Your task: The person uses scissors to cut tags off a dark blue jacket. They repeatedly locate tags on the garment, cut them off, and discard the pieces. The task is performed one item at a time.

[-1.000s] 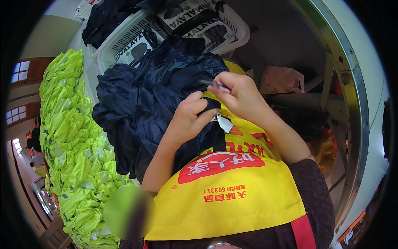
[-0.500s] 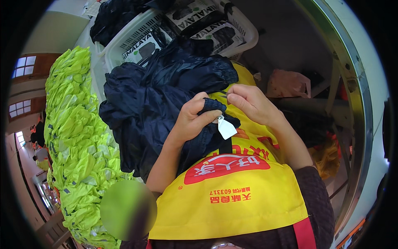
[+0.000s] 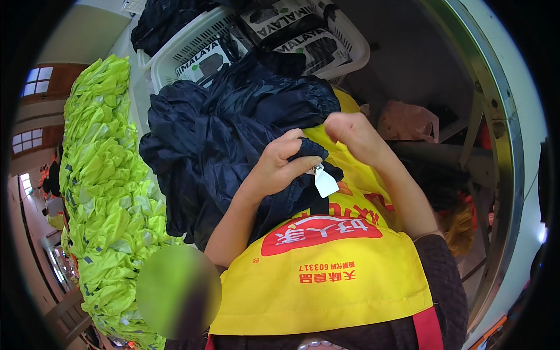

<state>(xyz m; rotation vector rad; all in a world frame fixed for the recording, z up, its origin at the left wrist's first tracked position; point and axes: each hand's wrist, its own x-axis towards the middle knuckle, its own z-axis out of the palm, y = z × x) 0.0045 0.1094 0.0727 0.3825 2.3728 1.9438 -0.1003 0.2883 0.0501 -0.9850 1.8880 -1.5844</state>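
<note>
A dark navy garment (image 3: 204, 137) of thin, crinkled fabric lies bunched over my lap. My left hand (image 3: 275, 166) is closed on its gathered elastic edge, thumb pressed over the top. Beside that thumb hangs a small white tag (image 3: 326, 182). My right hand (image 3: 356, 137) is raised just to the right of the gathered edge, apart from it, with its fingers curled in. Whatever those fingers hold, if anything, is hidden. Beneath the garment and both forearms spreads a yellow apron (image 3: 326, 303) with red print.
A white slatted basket (image 3: 364, 55) with several dark-and-white packages (image 3: 201, 64) stands ahead. Fluorescent yellow-green garments (image 3: 111, 192) are heaped along the left. A metal frame (image 3: 506, 146) curves down the right side, with a pinkish plastic bag (image 3: 408, 121) inside it.
My right hand has turned and its fingers have curled in; the thin dark thing at its fingertips no longer shows. My left hand keeps its hold on the garment, slightly further right in view.
</note>
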